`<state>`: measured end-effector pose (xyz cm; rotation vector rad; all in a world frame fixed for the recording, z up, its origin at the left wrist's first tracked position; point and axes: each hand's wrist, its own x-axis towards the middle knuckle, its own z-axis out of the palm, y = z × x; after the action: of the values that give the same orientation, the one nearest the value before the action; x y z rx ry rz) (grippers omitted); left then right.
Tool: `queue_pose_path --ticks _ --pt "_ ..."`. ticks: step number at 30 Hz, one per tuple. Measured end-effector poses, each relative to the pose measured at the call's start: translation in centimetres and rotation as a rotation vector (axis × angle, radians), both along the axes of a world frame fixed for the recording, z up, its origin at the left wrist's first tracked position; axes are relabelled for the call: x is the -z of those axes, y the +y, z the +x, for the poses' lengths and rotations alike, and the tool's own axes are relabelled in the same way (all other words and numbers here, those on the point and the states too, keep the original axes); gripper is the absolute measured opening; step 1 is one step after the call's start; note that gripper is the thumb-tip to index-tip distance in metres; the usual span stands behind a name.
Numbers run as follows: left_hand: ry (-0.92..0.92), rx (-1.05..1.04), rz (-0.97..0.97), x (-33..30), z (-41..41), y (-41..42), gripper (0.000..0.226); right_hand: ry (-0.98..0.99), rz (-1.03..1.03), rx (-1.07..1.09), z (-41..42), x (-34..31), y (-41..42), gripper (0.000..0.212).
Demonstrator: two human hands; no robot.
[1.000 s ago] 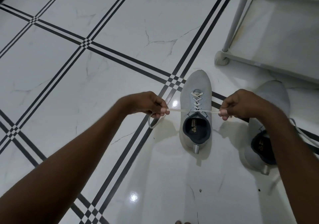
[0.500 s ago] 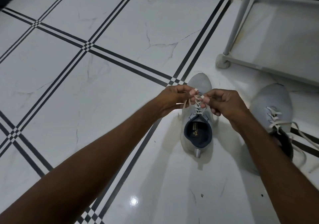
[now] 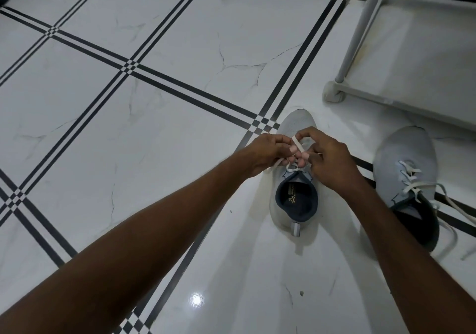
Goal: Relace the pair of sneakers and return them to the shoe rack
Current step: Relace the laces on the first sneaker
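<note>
A light grey sneaker [image 3: 296, 205] with a dark blue lining stands on the floor, toe pointing away from me. Over its tongue my left hand [image 3: 265, 153] and my right hand [image 3: 327, 161] meet, each pinching an end of its white lace [image 3: 296, 144]. The hands hide most of the lacing. A second grey sneaker [image 3: 404, 163] sits to the right, its white laces loose and trailing toward the right edge. The white shoe rack [image 3: 360, 29] stands at the upper right, its corner foot on the floor just beyond both shoes.
The floor [image 3: 167, 101] is glossy white marble tile with dark striped borders. The rack's lowest shelf [image 3: 425, 58] lies flat behind the right sneaker. A dark strip runs along the top edge of the view.
A second ago my hands were spread wide, pulling the lace taut on both sides. They have since come together over the sneaker's tongue, holding the lace ends close.
</note>
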<state>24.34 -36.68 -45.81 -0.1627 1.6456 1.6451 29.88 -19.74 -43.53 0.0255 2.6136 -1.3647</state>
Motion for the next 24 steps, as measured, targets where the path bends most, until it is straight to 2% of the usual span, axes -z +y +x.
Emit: queue_pose_path --ticks 4,8,11,16,21,24 --pt "-0.042 -0.015 -0.002 0.5 0.1 0.1 0.013 -0.024 -0.043 0.02 -0.1 0.0 0.2 0.033" --pt "-0.172 0.046 0.128 -0.3 0.3 -0.1 0.023 -0.047 -0.089 0.056 -0.2 -0.1 0.3 0.028" --pt "-0.196 0.084 0.148 -0.7 0.4 -0.2 0.019 -0.074 -0.127 0.026 -0.4 0.0 0.3 0.023" --pt "-0.099 -0.004 0.064 0.4 0.7 -0.2 0.023 -0.306 -0.436 0.075 0.0 1.0 0.8 0.028" --pt "0.006 0.13 0.003 -0.3 0.7 -1.1 0.019 -0.338 -0.487 0.204 0.2 2.5 1.3 0.029" --pt "0.248 0.232 -0.143 -1.7 0.5 -1.2 0.015 -0.361 -0.485 0.223 -0.1 2.5 1.3 0.027"
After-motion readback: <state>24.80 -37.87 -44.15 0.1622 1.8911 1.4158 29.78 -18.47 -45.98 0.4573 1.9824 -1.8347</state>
